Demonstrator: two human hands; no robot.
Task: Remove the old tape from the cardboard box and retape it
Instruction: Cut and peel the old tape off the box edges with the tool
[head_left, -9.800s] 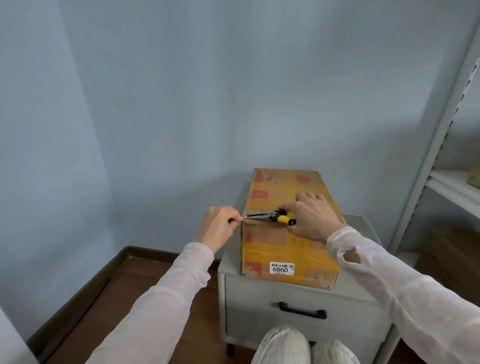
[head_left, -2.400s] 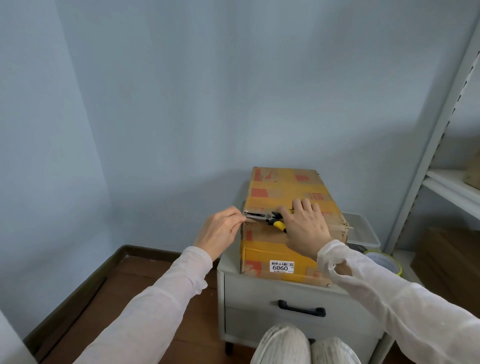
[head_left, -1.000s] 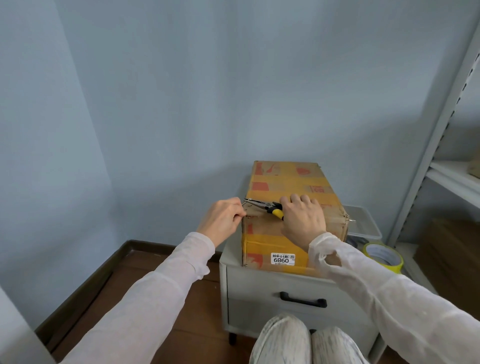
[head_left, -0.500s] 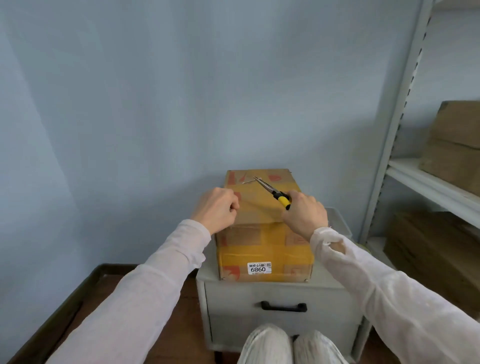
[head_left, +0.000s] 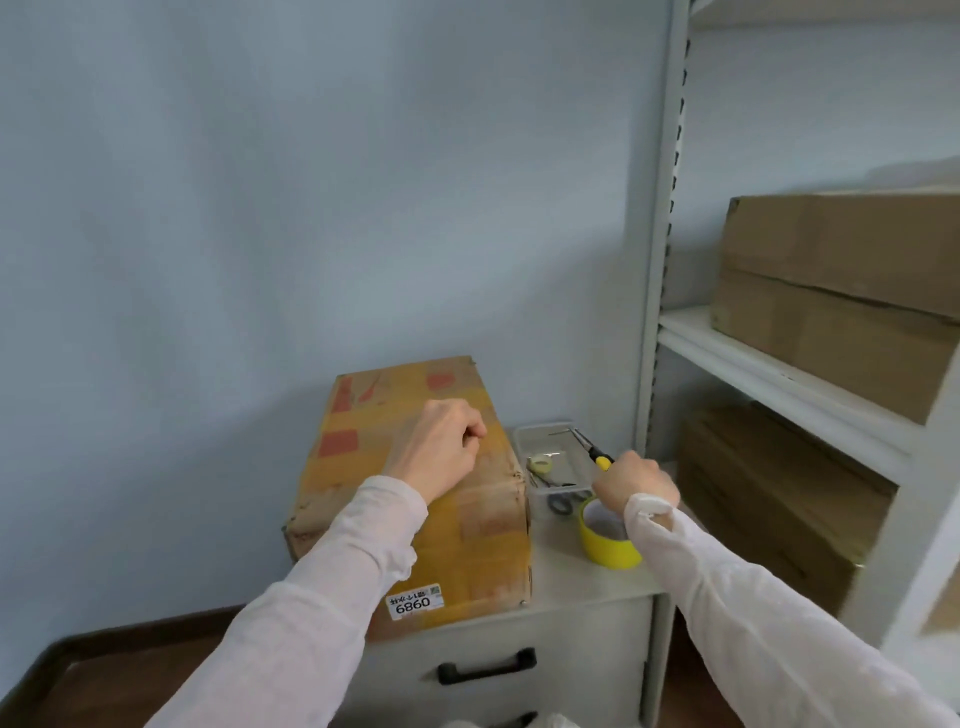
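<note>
a pale metal shelving unit (head_left: 670, 260) rises to the right of the right hand, with 2 stacked brown boxes (head_left: 841, 270) on a shelf above that hand. more brown cartons (head_left: 769, 519) sit lower down, just right of it. under both hands stands a grey drawer cabinet (head_left: 587, 587) with a black handle.

the cardboard box (head_left: 363, 467) lies on the cabinet top beneath the left hand. it is worn, covered in yellow tape with orange patches, and its long side runs away from the person. the left hand (head_left: 441, 452) is curled into a fist and rests on the box's top, near its right edge.

the right hand (head_left: 636, 480) hovers to the right of the box, apart from it. its fingers are wrapped round the yellow handle of the pliers (head_left: 592, 452), whose thin nose points up and away.

a yellow tape roll (head_left: 608, 545) stands on the cabinet just below the right hand. a clear tray (head_left: 545, 434) sits between the 2 hands, under the pliers' nose. it holds scissors (head_left: 563, 501) and a small pale roll (head_left: 540, 464).

a white label (head_left: 415, 603) reading 6860 is on the box's near face, below the left sleeve.
</note>
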